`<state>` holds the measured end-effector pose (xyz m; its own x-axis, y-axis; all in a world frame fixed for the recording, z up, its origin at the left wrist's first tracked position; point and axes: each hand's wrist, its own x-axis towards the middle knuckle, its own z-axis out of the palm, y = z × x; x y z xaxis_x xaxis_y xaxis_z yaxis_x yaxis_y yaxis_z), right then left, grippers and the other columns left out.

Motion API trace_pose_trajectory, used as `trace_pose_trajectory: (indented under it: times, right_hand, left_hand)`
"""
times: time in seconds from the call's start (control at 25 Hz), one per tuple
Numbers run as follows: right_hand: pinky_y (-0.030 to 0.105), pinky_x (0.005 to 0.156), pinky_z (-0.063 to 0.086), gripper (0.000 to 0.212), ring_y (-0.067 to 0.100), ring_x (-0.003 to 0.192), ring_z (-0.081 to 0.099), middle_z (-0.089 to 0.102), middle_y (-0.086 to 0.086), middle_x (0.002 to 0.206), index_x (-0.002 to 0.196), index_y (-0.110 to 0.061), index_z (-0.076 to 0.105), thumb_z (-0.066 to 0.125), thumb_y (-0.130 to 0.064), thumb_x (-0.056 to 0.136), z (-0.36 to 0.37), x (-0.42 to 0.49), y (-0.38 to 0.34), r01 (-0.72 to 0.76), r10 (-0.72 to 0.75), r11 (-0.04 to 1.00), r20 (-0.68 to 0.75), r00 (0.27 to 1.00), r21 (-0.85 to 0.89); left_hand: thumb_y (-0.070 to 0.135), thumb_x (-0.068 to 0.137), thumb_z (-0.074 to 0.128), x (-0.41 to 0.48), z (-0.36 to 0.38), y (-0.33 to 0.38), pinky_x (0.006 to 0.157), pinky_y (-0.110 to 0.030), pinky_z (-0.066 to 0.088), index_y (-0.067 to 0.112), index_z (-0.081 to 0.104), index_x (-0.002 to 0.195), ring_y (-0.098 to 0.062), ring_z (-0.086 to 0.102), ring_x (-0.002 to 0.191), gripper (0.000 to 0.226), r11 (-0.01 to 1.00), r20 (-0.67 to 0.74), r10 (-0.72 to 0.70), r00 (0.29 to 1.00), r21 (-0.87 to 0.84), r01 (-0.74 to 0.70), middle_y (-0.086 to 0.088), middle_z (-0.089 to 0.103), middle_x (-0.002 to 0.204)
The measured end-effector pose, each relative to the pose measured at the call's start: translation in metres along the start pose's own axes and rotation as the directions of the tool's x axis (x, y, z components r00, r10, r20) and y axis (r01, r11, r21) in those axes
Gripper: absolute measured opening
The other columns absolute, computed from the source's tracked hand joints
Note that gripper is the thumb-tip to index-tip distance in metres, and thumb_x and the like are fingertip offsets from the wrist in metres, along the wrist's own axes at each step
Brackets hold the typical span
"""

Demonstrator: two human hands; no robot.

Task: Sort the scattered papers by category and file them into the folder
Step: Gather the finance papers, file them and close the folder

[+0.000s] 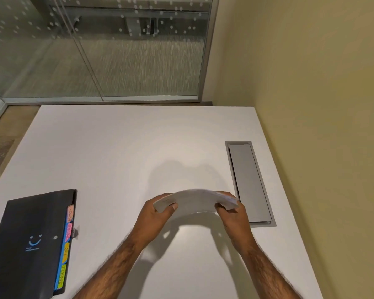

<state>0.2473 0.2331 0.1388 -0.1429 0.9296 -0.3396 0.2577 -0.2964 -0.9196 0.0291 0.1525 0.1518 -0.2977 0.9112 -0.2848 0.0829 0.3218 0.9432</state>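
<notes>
Both hands, left (154,214) and right (231,212), grip a bowed paper stack (194,200) lying left-to-right; the folder (28,244) tabs (66,244) seem to read "HR", "SPORTS".

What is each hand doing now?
Left hand: closed, holding the paper stack at its left end.
Right hand: closed, holding its right end.

Bare left hand (158,214) and right hand (233,216) — hair sparse behind the fingers, thicker back past the wrists along left forearm (117,266) and right forearm (262,268), both uncovered to the frame's edge.
</notes>
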Motion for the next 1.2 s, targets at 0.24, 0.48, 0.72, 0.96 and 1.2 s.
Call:
trace_pose_trajectory:
  times: [0.24,0.48,0.72,0.96,1.2]
  right_hand:
    - [0.007,0.069,0.047,0.037,-0.006,0.071,0.065,0.073,-0.022,0.074,0.097,-0.021,0.072,0.051,0.008,0.096,0.004,-0.001,-0.001,0.027,-0.027,0.999,-0.036,0.999,-0.022]
    - [0.020,0.079,0.053,0.034,0.003,0.084,0.069,0.076,-0.014,0.085,0.095,-0.024,0.074,0.055,0.004,0.095,0.005,0.001,-0.008,0.068,-0.070,0.997,-0.034,0.997,-0.047]
    - [0.025,0.065,0.046,0.028,0.005,0.059,0.053,0.067,-0.016,0.066,0.091,-0.024,0.074,0.058,-0.003,0.097,0.005,-0.006,0.003,0.013,-0.012,0.996,0.014,1.000,-0.084]
    - [0.014,0.062,0.045,0.030,-0.005,0.054,0.057,0.067,-0.021,0.067,0.092,-0.028,0.071,0.060,0.000,0.095,0.003,-0.009,0.004,-0.001,0.005,0.993,0.033,0.999,-0.120]
    - [0.036,0.076,0.053,0.013,0.016,0.086,0.070,0.076,0.005,0.098,0.106,-0.010,0.072,0.063,-0.006,0.097,-0.002,-0.004,0.025,-0.097,0.102,0.977,0.015,0.995,-0.192]
  left_hand:
    - [0.008,0.097,0.062,0.004,0.003,0.004,0.072,-0.015,0.049,0.031,0.078,0.091,-0.002,0.070,0.082,0.028,0.999,-0.015,-0.030,0.999,-0.031,0.029,0.010,0.078,0.090]
    - [0.013,0.096,0.067,0.003,-0.005,0.004,0.080,-0.016,0.053,0.033,0.077,0.095,-0.003,0.072,0.090,0.023,0.998,-0.004,0.018,1.000,-0.053,-0.018,0.010,0.078,0.095]
    - [0.014,0.095,0.068,0.003,0.002,-0.011,0.079,-0.018,0.050,0.032,0.076,0.099,0.003,0.071,0.088,0.020,1.000,-0.021,-0.019,1.000,0.025,0.019,0.018,0.078,0.094]
    - [0.026,0.090,0.075,0.005,0.006,-0.022,0.090,-0.026,0.057,0.029,0.075,0.107,-0.003,0.073,0.097,0.017,0.998,-0.012,-0.067,0.998,0.014,0.067,0.013,0.079,0.103]
    - [0.052,0.078,0.066,0.004,0.005,-0.018,0.080,-0.043,0.060,0.018,0.079,0.097,-0.016,0.075,0.087,0.041,0.986,-0.115,-0.118,0.986,0.102,0.130,0.000,0.080,0.093]
